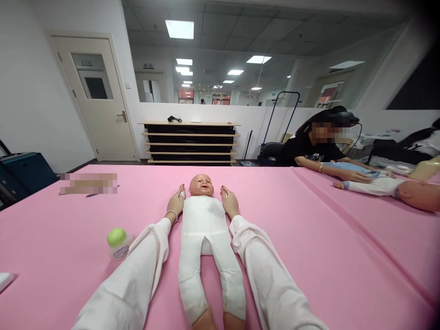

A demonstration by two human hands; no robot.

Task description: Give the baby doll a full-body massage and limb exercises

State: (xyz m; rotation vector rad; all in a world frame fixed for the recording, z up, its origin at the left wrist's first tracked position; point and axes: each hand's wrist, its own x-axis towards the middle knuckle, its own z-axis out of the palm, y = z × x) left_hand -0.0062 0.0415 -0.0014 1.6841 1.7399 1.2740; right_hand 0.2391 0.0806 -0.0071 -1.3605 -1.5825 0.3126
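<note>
A baby doll [205, 217] with a white cloth body lies face up on the pink table cover [288, 238], its head away from me and its legs towards me. My left hand [175, 202] is closed round the doll's arm, on the left of its shoulder. On the other side my right hand [230, 201] is closed round the other arm. Small doll fingers show just above each of my hands, level with the doll's head. Most of both doll arms is hidden by my hands and white sleeves.
A jar with a green lid [117, 243] stands by my left forearm. A blurred tan item [88, 183] lies at the far left. On the right, a co-worker [312, 144] handles another doll [374, 187]. Behind the table is a low shelf [190, 142].
</note>
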